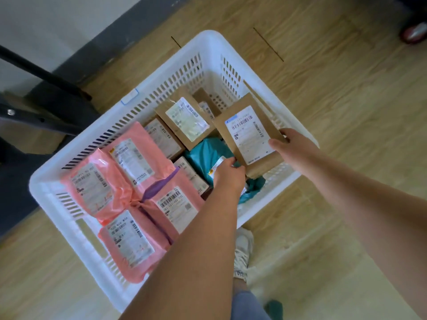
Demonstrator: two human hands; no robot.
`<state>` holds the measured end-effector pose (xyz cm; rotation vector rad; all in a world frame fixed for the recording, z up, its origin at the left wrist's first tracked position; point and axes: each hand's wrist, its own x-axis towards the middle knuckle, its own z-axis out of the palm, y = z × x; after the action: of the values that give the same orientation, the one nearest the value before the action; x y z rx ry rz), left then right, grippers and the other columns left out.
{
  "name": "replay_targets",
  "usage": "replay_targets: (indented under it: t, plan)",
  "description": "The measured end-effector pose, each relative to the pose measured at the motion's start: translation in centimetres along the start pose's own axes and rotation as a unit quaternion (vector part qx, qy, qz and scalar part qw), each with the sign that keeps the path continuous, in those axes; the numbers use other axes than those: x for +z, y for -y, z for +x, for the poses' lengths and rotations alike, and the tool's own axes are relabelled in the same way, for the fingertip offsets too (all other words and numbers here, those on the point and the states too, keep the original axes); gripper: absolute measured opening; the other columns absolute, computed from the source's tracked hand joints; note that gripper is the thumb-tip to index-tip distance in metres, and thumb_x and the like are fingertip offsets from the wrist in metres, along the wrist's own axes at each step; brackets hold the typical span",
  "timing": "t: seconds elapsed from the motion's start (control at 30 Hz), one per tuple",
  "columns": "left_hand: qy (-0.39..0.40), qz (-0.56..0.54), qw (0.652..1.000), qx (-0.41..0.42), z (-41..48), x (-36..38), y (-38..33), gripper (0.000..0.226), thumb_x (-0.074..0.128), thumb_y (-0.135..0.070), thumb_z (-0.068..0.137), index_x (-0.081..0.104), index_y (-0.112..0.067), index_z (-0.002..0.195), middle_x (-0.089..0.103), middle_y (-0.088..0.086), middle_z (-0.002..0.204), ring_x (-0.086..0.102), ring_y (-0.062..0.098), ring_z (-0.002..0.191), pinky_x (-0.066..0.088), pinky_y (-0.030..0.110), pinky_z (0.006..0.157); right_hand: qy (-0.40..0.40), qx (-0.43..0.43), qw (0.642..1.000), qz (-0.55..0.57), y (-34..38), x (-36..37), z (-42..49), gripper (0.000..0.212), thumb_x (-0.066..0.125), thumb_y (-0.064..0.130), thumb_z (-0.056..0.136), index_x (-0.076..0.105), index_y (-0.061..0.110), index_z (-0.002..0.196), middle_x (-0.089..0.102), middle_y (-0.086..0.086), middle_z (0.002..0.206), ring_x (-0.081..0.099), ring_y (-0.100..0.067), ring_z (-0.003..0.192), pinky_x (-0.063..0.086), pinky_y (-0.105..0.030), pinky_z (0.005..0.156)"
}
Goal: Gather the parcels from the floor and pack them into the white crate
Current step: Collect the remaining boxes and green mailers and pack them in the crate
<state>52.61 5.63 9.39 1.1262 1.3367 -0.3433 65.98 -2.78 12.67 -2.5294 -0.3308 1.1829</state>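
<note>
The white crate (161,72) stands on the wooden floor, holding several parcels. Pink mailer bags (129,162) with white labels fill its near left part. Brown cardboard parcels (184,118) lie toward the far side, and a teal bag (208,153) sits in the middle. My right hand (286,142) grips a brown cardboard parcel (249,135) with a white barcode label, tilted over the crate's right side. My left hand (227,174) holds the lower left corner of the same parcel, just above the teal bag.
A dark metal frame (41,102) and a grey wall base stand left of the crate. My shoe (242,250) is on the floor just in front of the crate. A red object (413,33) lies at the far right edge.
</note>
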Motion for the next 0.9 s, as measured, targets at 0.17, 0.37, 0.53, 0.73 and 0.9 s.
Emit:
replay_targets:
  t: [0.17,0.37,0.53,0.73,0.9]
  plan:
    - [0.027,0.042,0.999,-0.006,4.0,1.2,1.9,0.036,0.05,-0.013,0.086,0.061,-0.017,0.12,0.068,0.012,0.108,0.066,0.034,0.097,0.054,0.049,0.089,0.006,-0.008,0.998,-0.062,-1.5,2.9,3.7,0.047,0.037,0.037,0.102,0.033,0.023,0.147,0.058,-0.005,0.129,0.055,-0.017,0.073,0.038,-0.027,0.053]
    - [0.057,0.099,0.992,0.058,4.6,1.3,1.9,0.046,0.046,-0.007,0.092,0.049,-0.023,0.136,0.057,-0.003,0.128,0.064,0.018,0.091,0.048,0.032,0.08,-0.022,-0.005,0.994,-0.107,-2.4,5.0,6.6,0.057,0.04,0.013,0.101,0.021,0.028,0.153,0.04,-0.004,0.148,0.05,-0.028,0.124,0.048,-0.037,0.089]
    - [-0.066,0.364,0.92,0.132,3.7,-0.1,2.2,0.046,0.047,-0.015,0.095,0.044,-0.024,0.14,0.035,-0.003,0.145,0.049,0.017,0.116,0.048,0.035,0.085,-0.036,-0.049,0.965,-0.253,-2.3,6.9,5.3,0.07,0.053,0.006,0.091,0.026,0.033,0.15,0.023,-0.004,0.153,0.033,-0.029,0.134,0.044,-0.043,0.096]
    - [0.03,0.473,0.863,0.174,3.7,-2.1,5.6,0.073,0.046,-0.007,0.093,0.013,-0.031,0.154,-0.004,-0.008,0.161,0.016,0.018,0.146,0.039,0.036,0.104,0.07,-0.033,0.927,-0.367,-2.0,8.2,4.4,0.081,0.051,0.002,0.089,0.014,0.036,0.152,0.013,-0.013,0.155,0.029,-0.033,0.136,0.044,-0.041,0.096]
    - [0.044,0.523,0.833,0.174,3.7,-2.9,6.3,0.092,0.052,0.002,0.086,0.003,-0.033,0.154,-0.012,-0.009,0.161,0.016,0.02,0.146,0.044,0.037,0.099,0.119,-0.021,0.915,-0.385,-2.1,7.9,4.9,0.09,0.044,-0.006,0.086,0.007,0.044,0.151,0.003,-0.009,0.158,0.029,-0.035,0.138,0.049,-0.043,0.097]
